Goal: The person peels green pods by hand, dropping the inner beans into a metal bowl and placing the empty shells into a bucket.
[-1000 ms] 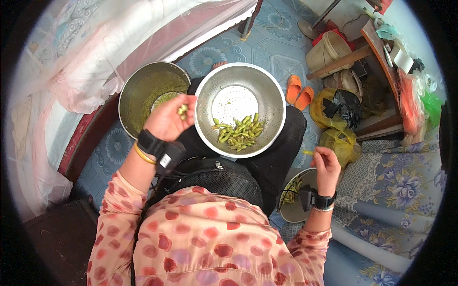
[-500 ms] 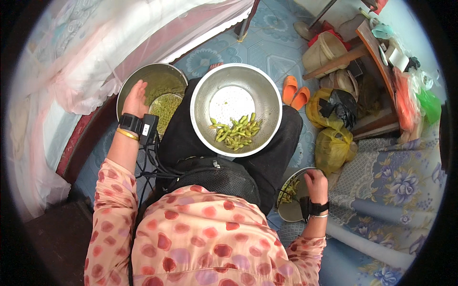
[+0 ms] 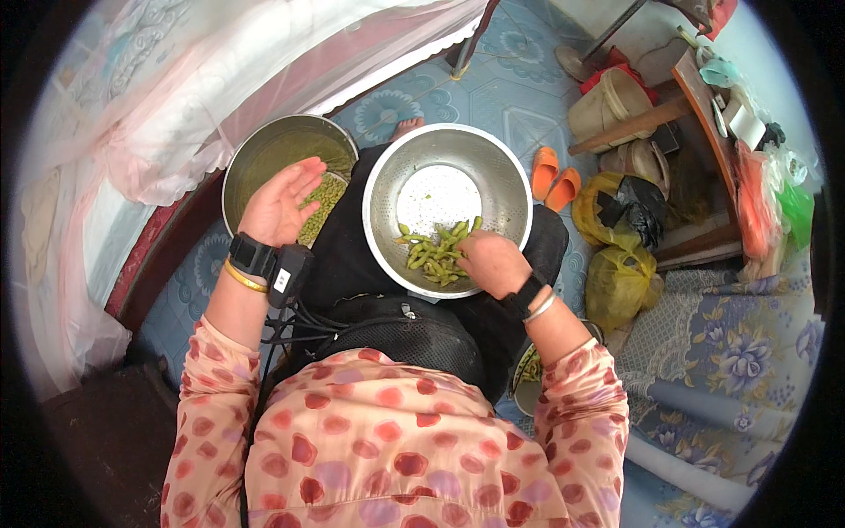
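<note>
A steel bowl (image 3: 380, 231) with a pale rim and a perforated wall rests on my lap. Green soybean pods (image 3: 433, 261) lie heaped in its near part. My right hand (image 3: 495, 261) reaches over the bowl's right rim, its fingers pinched onto a pod at the heap's edge; the fingertips are partly hidden. Palm turned up and fingers stretched, my left hand (image 3: 286, 201) hovers open over a deep metal pot (image 3: 246, 158) on the left. Shelled green beans (image 3: 327, 204) cover part of the pot's bottom.
Behind my right forearm, a smaller container (image 3: 528, 396) with pods and shells is partly hidden. Orange slippers (image 3: 554, 179), yellow plastic bags (image 3: 620, 286) and a cluttered wooden stand (image 3: 704, 106) are on the right. A netted bed edge (image 3: 290, 75) runs along the left.
My right hand has moved from above the small right-hand container up and left to the pods in the bowl. My left hand has shifted slightly right, its palm now turned up.
</note>
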{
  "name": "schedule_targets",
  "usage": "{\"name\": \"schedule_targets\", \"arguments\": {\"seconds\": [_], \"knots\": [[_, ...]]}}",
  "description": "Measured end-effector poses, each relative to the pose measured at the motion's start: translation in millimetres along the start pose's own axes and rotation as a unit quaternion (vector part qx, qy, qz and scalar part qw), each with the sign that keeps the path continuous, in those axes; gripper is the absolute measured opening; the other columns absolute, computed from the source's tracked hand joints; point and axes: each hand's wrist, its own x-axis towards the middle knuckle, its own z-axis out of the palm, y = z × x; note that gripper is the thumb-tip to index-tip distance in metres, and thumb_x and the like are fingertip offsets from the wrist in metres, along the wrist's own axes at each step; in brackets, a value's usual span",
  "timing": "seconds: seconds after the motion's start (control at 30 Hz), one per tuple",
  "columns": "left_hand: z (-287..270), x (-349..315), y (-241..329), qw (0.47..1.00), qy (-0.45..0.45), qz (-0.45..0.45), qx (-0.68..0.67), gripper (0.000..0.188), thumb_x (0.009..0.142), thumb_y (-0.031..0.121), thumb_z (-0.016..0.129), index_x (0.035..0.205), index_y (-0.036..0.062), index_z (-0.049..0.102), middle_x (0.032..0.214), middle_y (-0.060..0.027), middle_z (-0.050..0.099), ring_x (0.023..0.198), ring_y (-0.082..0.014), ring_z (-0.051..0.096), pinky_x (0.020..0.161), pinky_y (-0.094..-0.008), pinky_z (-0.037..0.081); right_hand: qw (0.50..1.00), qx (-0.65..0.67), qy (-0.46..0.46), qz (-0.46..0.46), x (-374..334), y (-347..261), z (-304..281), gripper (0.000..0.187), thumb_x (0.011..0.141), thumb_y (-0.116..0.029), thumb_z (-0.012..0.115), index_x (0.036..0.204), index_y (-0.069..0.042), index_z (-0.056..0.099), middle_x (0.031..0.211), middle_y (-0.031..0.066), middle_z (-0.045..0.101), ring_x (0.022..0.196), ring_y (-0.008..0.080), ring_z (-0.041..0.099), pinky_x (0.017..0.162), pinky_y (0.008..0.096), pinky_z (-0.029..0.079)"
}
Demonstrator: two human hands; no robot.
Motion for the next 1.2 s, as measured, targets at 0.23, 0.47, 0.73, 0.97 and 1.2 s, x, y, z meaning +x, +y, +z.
{"name": "schedule_targets", "arguments": {"seconds": [0.23, 0.47, 0.73, 0.97, 1.2], "knots": [[35, -13, -7, 0.997, -0.072, 0.023, 0.003, 0.028, 0.09, 0.026, 0.048, 0.109, 0.0075, 0.057, 0.117, -0.0077, 0.056, 0.109, -0.0176, 0.05, 0.093, -0.0357, 0.037, 0.996, 0.009, -0.074, 0.039, 17, 4, 27, 0.015, 0.073, -0.018, 0.06, 0.081, -0.005, 0.062, 0.081, 0.0142, 0.06, 0.078, 0.0316, 0.059, 0.07, 0.0404, 0.048], [59, -18, -23, 0.992, -0.122, -0.009, 0.015, 0.023, 0.089, 0.02, 0.047, 0.103, 0.0048, 0.057, 0.108, -0.0102, 0.059, 0.104, -0.0187, 0.054, 0.09, -0.0343, 0.041, 0.977, 0.208, 0.01, 0.038, 9, 17, 8, 0.014, 0.073, -0.014, 0.063, 0.083, -0.003, 0.062, 0.076, 0.015, 0.063, 0.072, 0.0324, 0.061, 0.066, 0.0382, 0.049], [91, -24, -50, 0.973, -0.18, -0.044, 0.135, 0.022, 0.091, 0.02, 0.048, 0.103, 0.0029, 0.057, 0.098, -0.0074, 0.062, 0.094, -0.0156, 0.059, 0.083, -0.0275, 0.044, 0.787, 0.609, 0.062, 0.079, -15, 10, -21, 0.018, 0.083, -0.004, 0.061, 0.1, 0.001, 0.058, 0.086, 0.004, 0.062, 0.073, 0.0085, 0.057, 0.069, 0.0217, 0.047], [112, -31, -62, 0.957, -0.209, -0.024, 0.201, 0.022, 0.091, 0.018, 0.051, 0.104, 0.0009, 0.055, 0.091, -0.005, 0.061, 0.084, -0.0119, 0.058, 0.075, -0.0246, 0.045, 0.698, 0.71, 0.093, -0.01, -33, -20, -29, 0.018, 0.083, 0.0, 0.059, 0.101, -0.001, 0.058, 0.087, 0.0015, 0.062, 0.077, 0.0067, 0.058, 0.07, 0.0199, 0.048], [114, -30, -64, 0.963, -0.186, -0.03, 0.193, 0.018, 0.09, 0.016, 0.052, 0.099, 0.0002, 0.056, 0.082, -0.0018, 0.059, 0.073, -0.0088, 0.056, 0.068, -0.0215, 0.046, 0.757, 0.644, 0.111, 0.023, -39, -23, -26, 0.019, 0.083, 0.003, 0.058, 0.101, -0.001, 0.058, 0.092, 0.0025, 0.062, 0.083, 0.0078, 0.058, 0.074, 0.0207, 0.048]]}}
